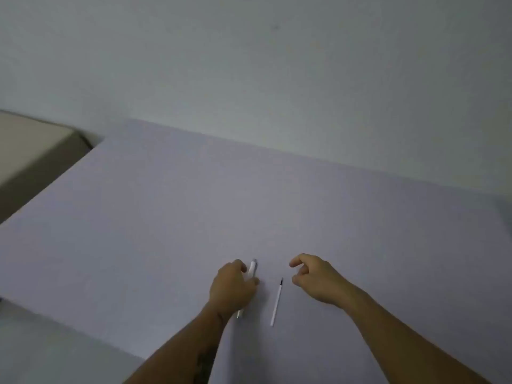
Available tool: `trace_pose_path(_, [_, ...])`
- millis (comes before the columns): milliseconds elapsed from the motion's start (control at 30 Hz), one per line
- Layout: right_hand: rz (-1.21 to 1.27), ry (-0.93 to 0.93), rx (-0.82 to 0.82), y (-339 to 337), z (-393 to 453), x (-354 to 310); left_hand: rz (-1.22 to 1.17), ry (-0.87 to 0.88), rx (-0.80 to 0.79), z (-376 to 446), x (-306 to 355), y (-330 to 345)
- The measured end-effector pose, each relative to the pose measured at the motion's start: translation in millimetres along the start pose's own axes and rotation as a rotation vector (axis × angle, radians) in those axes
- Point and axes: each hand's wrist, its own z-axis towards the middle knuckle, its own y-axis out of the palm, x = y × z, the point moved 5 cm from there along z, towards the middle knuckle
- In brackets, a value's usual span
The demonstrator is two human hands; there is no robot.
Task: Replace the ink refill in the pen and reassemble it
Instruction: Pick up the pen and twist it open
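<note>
Picking up the pen, refill waiting beside it.

My left hand is closed around the white pen low in the frame; my right hand hovers loosely curled, holding nothing, near the refill lying on the bench. Next comes opening the barrel (my palm hides its joint).

Dim room: lilac table, seemingly bare wall.

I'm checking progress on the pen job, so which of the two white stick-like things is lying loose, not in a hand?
The thin refill with the dark tip, lying between the hands. The thicker pen is gripped by the left hand.
</note>
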Motion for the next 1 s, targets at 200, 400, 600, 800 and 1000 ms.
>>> trace_pose_path(200, [-0.01,0.023,-0.046,4.2,16.3,11.0,0.185,-0.032,0.026,-3.1,-1.9,10.2])
trace_pose_path(400, [0.213,0.044,0.014,8.0,34.9,5.2,-0.032,-0.033,0.037,7.7,13.5,-1.3])
trace_pose_path(600, [0.571,0.039,0.143,2.3,52.8,-17.9,-0.157,0.133,-0.013,9.4,49.6,-12.5])
trace_pose_path(800, [0.704,0.067,0.2,1.6,62.3,-18.4,-0.155,0.168,-0.046,9.3,60.9,-18.4])
trace_pose_path(1000, [0.807,0.152,0.204,12.1,72.7,-13.7,-0.097,0.122,-0.079,9.6,59.8,-22.8])
